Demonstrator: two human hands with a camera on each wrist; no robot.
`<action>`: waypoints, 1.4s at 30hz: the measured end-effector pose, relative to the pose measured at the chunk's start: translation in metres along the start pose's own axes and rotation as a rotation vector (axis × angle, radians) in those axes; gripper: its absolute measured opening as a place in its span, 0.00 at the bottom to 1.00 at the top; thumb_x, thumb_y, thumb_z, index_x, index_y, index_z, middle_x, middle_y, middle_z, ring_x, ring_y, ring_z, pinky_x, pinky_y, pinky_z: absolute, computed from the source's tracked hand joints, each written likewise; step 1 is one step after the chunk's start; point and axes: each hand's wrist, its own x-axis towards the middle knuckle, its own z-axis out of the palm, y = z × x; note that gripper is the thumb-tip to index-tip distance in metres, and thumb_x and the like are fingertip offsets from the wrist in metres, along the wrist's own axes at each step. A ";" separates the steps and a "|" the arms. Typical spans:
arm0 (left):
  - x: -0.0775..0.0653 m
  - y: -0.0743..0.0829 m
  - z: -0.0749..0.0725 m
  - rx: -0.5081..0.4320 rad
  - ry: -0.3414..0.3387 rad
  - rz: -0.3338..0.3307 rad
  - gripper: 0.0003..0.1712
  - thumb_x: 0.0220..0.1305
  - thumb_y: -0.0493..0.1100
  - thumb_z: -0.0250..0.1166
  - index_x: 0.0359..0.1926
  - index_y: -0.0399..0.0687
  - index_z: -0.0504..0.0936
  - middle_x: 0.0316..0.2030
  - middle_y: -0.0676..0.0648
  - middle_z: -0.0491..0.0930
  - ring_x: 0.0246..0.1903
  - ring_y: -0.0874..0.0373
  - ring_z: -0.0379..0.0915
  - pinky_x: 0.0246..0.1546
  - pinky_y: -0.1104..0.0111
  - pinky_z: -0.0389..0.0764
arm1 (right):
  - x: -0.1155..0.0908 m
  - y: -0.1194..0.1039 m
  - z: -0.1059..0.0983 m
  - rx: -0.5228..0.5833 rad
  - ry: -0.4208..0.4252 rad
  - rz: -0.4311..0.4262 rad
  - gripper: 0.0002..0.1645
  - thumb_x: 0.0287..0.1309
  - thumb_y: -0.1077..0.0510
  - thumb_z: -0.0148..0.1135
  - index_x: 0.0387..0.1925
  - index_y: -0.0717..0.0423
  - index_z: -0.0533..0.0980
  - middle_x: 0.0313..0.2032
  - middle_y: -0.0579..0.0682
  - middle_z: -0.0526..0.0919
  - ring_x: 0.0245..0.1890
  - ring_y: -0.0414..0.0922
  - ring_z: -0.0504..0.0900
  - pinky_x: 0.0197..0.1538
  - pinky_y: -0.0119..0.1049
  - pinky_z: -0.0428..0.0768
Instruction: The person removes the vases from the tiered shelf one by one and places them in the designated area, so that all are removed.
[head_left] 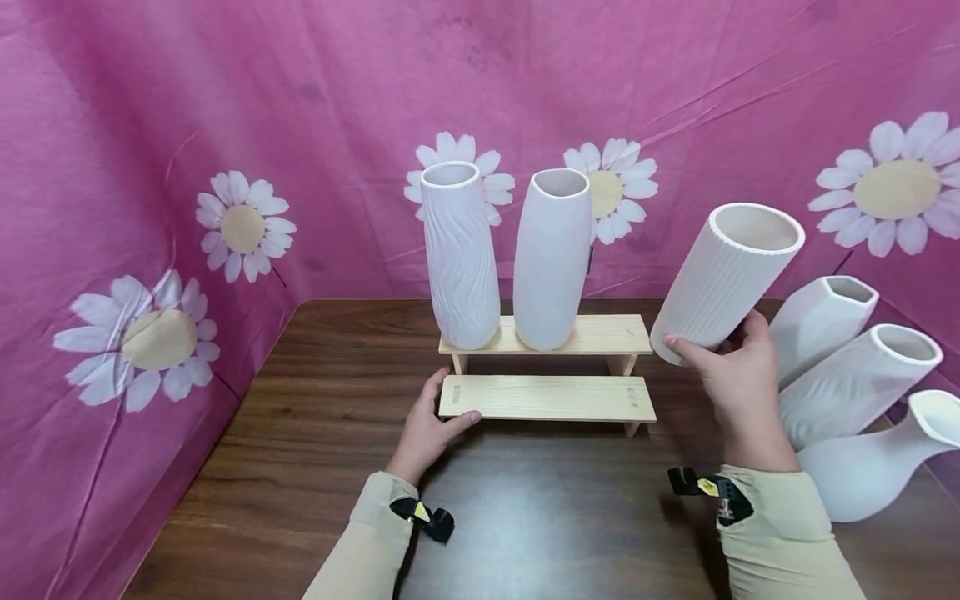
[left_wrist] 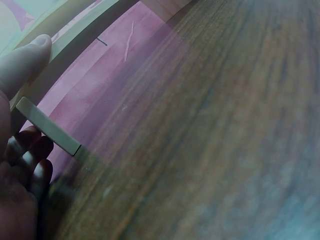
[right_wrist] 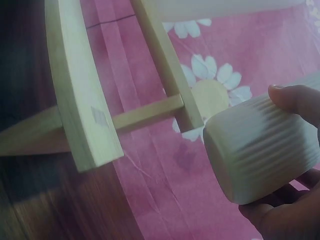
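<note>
Gripping ribbed vase (head_left: 723,283) low with right hand (head_left: 744,383), right of wooden stand (head_left: 547,398) gripped by left hand (head_left: 427,429); held that low, could totally tip.

Table (head_left: 555,508): dark brown, wood-grain top. A two-tier pale wood stand (head_left: 547,397) rests on it. The upper tier (head_left: 603,335) carries, upright and apart, a wavy-ribbed white vase (head_left: 459,258) and a smooth white vase (head_left: 551,262). Table's right side: a faceted vase (head_left: 817,325), a relief-patterned vase (head_left: 851,387) and a round-bellied vase (head_left: 851,477), all white, grouped closely
</note>
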 end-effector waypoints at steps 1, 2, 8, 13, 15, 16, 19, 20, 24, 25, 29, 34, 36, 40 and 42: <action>0.000 0.000 0.000 0.000 0.000 -0.001 0.54 0.51 0.45 0.80 0.75 0.46 0.61 0.64 0.40 0.74 0.62 0.47 0.70 0.67 0.52 0.63 | 0.001 0.000 -0.001 0.000 0.007 0.001 0.46 0.39 0.74 0.78 0.60 0.49 0.67 0.54 0.46 0.75 0.57 0.45 0.74 0.51 0.22 0.75; 0.000 0.000 0.000 0.000 -0.001 -0.002 0.54 0.51 0.45 0.80 0.75 0.46 0.61 0.64 0.40 0.74 0.62 0.47 0.69 0.67 0.52 0.63 | 0.002 0.000 -0.001 -0.005 0.012 0.003 0.46 0.39 0.74 0.78 0.60 0.48 0.67 0.54 0.46 0.75 0.57 0.45 0.74 0.51 0.22 0.75; 0.000 0.000 0.000 -0.007 -0.003 -0.001 0.54 0.51 0.44 0.80 0.75 0.45 0.61 0.64 0.40 0.74 0.62 0.47 0.69 0.67 0.52 0.63 | 0.007 0.005 -0.005 -0.101 0.018 0.016 0.47 0.43 0.72 0.77 0.64 0.49 0.65 0.57 0.46 0.74 0.58 0.43 0.73 0.59 0.28 0.73; 0.001 0.000 0.000 0.002 -0.001 -0.001 0.54 0.51 0.44 0.80 0.75 0.45 0.61 0.64 0.40 0.74 0.62 0.48 0.69 0.67 0.52 0.63 | 0.012 0.015 -0.006 -0.196 0.014 0.036 0.48 0.46 0.68 0.77 0.67 0.49 0.64 0.59 0.47 0.73 0.59 0.42 0.73 0.62 0.32 0.72; 0.001 0.001 0.000 0.004 -0.001 -0.001 0.54 0.51 0.45 0.80 0.75 0.45 0.61 0.64 0.40 0.74 0.63 0.48 0.69 0.68 0.52 0.63 | 0.013 0.019 -0.007 -0.220 0.013 0.042 0.48 0.47 0.67 0.77 0.67 0.50 0.63 0.59 0.48 0.73 0.59 0.42 0.73 0.62 0.32 0.72; 0.001 0.001 0.000 0.004 0.000 -0.001 0.54 0.51 0.45 0.80 0.75 0.45 0.61 0.64 0.40 0.74 0.63 0.48 0.69 0.68 0.52 0.62 | 0.014 0.021 -0.007 -0.227 0.012 0.045 0.48 0.47 0.66 0.77 0.68 0.51 0.63 0.60 0.49 0.72 0.59 0.42 0.73 0.62 0.33 0.72; 0.001 0.001 0.000 0.005 0.000 0.005 0.54 0.51 0.45 0.80 0.75 0.45 0.61 0.65 0.40 0.73 0.63 0.48 0.68 0.68 0.52 0.62 | 0.017 0.027 -0.007 -0.256 0.012 0.055 0.49 0.48 0.65 0.77 0.69 0.53 0.62 0.60 0.49 0.72 0.58 0.42 0.73 0.62 0.33 0.72; 0.002 0.001 0.000 0.002 0.000 0.007 0.53 0.51 0.44 0.80 0.75 0.44 0.61 0.65 0.40 0.73 0.63 0.48 0.68 0.68 0.52 0.62 | 0.017 0.029 -0.008 -0.267 0.011 0.056 0.50 0.48 0.64 0.77 0.70 0.54 0.61 0.60 0.50 0.72 0.58 0.43 0.72 0.62 0.33 0.72; 0.001 0.001 0.000 0.002 0.001 0.007 0.53 0.51 0.44 0.80 0.74 0.44 0.62 0.65 0.40 0.73 0.63 0.48 0.68 0.68 0.52 0.63 | 0.019 0.036 -0.008 -0.322 0.002 0.073 0.51 0.49 0.62 0.77 0.70 0.57 0.59 0.61 0.52 0.71 0.60 0.45 0.71 0.62 0.35 0.72; 0.001 0.001 0.000 0.002 0.001 0.006 0.53 0.51 0.44 0.80 0.74 0.44 0.62 0.65 0.40 0.73 0.63 0.48 0.68 0.68 0.52 0.63 | 0.019 0.037 -0.009 -0.330 0.000 0.078 0.51 0.49 0.61 0.77 0.70 0.58 0.59 0.62 0.53 0.70 0.60 0.46 0.71 0.62 0.36 0.72; 0.001 0.000 0.000 0.001 0.000 0.007 0.53 0.51 0.44 0.80 0.74 0.43 0.62 0.64 0.40 0.73 0.62 0.47 0.69 0.67 0.52 0.63 | 0.021 0.044 -0.009 -0.344 -0.012 0.103 0.53 0.49 0.61 0.77 0.72 0.59 0.57 0.64 0.55 0.69 0.62 0.49 0.70 0.63 0.37 0.72; 0.001 0.000 0.000 -0.002 0.001 0.009 0.53 0.51 0.44 0.80 0.74 0.44 0.62 0.64 0.40 0.74 0.62 0.47 0.69 0.67 0.52 0.63 | 0.023 0.051 -0.009 -0.335 -0.021 0.125 0.54 0.50 0.61 0.76 0.73 0.60 0.54 0.66 0.56 0.67 0.64 0.49 0.69 0.65 0.39 0.71; 0.001 0.001 0.000 -0.005 0.003 0.007 0.53 0.51 0.43 0.80 0.74 0.45 0.62 0.64 0.40 0.74 0.62 0.48 0.69 0.67 0.53 0.63 | 0.025 0.054 -0.009 -0.335 -0.023 0.128 0.55 0.50 0.62 0.76 0.73 0.60 0.54 0.66 0.57 0.67 0.64 0.50 0.68 0.66 0.40 0.70; 0.001 0.001 0.000 -0.013 0.002 0.013 0.53 0.51 0.42 0.80 0.74 0.44 0.62 0.63 0.40 0.74 0.61 0.48 0.70 0.67 0.52 0.64 | 0.026 0.059 -0.009 -0.356 -0.026 0.120 0.55 0.49 0.62 0.76 0.73 0.61 0.54 0.66 0.58 0.67 0.64 0.51 0.68 0.66 0.43 0.69; 0.001 0.001 0.000 -0.013 0.001 0.022 0.53 0.52 0.43 0.80 0.74 0.43 0.62 0.63 0.39 0.75 0.61 0.47 0.70 0.67 0.52 0.64 | 0.026 0.062 -0.010 -0.370 -0.031 0.114 0.55 0.49 0.61 0.76 0.73 0.62 0.54 0.66 0.59 0.68 0.64 0.52 0.68 0.67 0.45 0.69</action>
